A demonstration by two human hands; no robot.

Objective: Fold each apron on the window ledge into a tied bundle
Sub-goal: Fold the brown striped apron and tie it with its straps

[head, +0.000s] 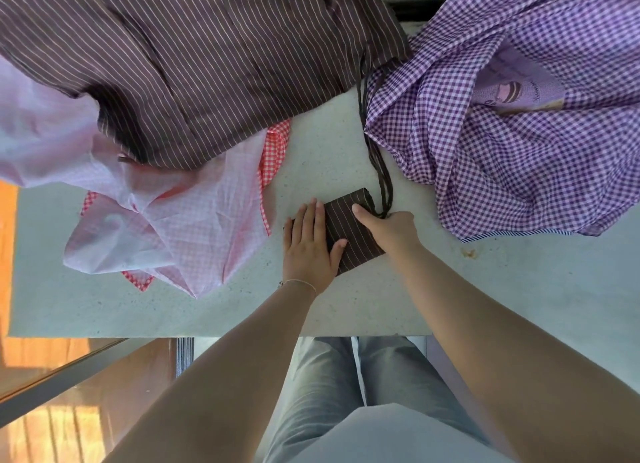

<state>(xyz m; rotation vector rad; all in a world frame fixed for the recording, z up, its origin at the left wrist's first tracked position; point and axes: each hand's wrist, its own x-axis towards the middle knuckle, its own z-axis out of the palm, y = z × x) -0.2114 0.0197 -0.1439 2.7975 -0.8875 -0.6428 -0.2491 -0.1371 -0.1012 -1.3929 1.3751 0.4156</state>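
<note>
A small folded brown striped apron (349,232) lies on the pale stone ledge (346,306) in front of me. My left hand (310,246) lies flat on its left half, fingers straight, pressing it down. My right hand (389,228) grips the bundle's right edge, thumb on top, fingers curled round the base of its dark ties (375,151). The ties run away from me across the ledge. A large brown striped apron (194,64) lies loose at the far left. A purple gingham apron (512,144) is heaped at the right, and a pink and red checked apron (180,220) at the left.
The ledge's near edge runs just in front of my legs. An orange wooden floor and a glass panel (69,376) show at the lower left. A small brown stain (469,253) marks the ledge below the purple apron.
</note>
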